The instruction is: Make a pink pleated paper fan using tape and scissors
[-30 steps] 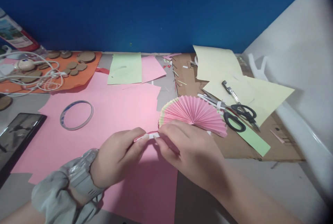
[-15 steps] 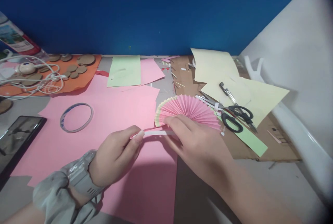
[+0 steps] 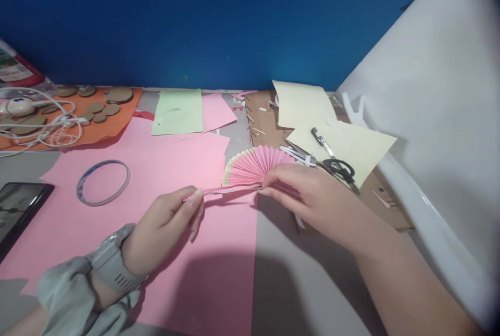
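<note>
Hands [image 3: 162, 224] [image 3: 312, 190] farther apart along narrow, pale-edged pink strip [image 3: 233, 189]

A flat, deep-blue wall [image 3: 195, 23] stands behind the matte grey tabletop [image 3: 273, 237], meeting a smooth, slanting white panel [image 3: 441, 75] on the right. Along that panel's foot runs a glossy white bar [image 3: 424, 200]. Pale light leaves soft-edged shadows nearby.

In front of you, a grey bench [image 3: 279, 286] carries a large pink sheet [image 3: 175, 161], a dark phone [image 3: 23, 211] at left, an orange sheet [image 3: 124, 114] toward the back left and brown cardboard [image 3: 394, 215] at right.
</note>
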Tool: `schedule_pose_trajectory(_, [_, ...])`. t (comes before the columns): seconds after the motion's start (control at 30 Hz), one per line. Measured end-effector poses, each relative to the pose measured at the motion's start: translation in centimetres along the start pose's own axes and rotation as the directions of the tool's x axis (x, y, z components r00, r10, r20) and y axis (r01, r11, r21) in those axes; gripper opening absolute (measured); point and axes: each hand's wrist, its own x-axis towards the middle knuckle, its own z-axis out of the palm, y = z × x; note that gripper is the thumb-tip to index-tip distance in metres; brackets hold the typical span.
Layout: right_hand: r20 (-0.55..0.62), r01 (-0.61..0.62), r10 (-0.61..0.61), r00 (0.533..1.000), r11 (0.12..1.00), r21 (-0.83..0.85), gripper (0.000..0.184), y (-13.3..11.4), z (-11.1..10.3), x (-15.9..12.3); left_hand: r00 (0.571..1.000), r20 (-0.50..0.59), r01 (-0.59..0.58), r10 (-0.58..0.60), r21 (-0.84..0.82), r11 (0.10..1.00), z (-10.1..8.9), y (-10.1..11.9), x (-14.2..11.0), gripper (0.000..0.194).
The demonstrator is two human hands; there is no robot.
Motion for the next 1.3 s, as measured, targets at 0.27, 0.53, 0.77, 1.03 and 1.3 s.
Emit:
schedule_pose_trajectory(0.27, [-0.094,0.058,-0.048,0.994,0.992,0.109,0.017,1.4,0.6,0.5,0.999,0.013,0.039,-0.038,-0.081,0.996,0.0,-0.3,0.5,0.047])
schedule_pose_trajectory(0.53, [-0.085,0.079,-0.074,0.994,0.995,0.054,0.017,1.5,1.5,0.3,0.999,0.013,0.045,-0.044,-0.119,0.992,-0.3,-0.2,0.6,0.047])
schedule_pose_trajectory(0.77, [-0.152,0.175,-0.195,0.969,0.975,-0.137,0.015,2.0,2.7,0.6,0.999,0.010,0.051,-0.050,-0.158,0.986,-0.3,-0.3,0.6,0.046])
schedule_pose_trajectory(1.03, [-0.204,0.217,-0.258,0.944,0.954,-0.206,0.013,2.2,3.3,0.7,0.998,0.019,0.062,-0.059,-0.220,0.973,-0.6,-0.4,0.6,0.045])
schedule_pose_trajectory(1.3, [-0.232,0.193,-0.254,0.939,0.947,-0.256,0.011,2.4,3.5,0.8,0.998,0.032,0.060,-0.055,-0.195,0.979,-0.4,-0.3,0.5,0.045])
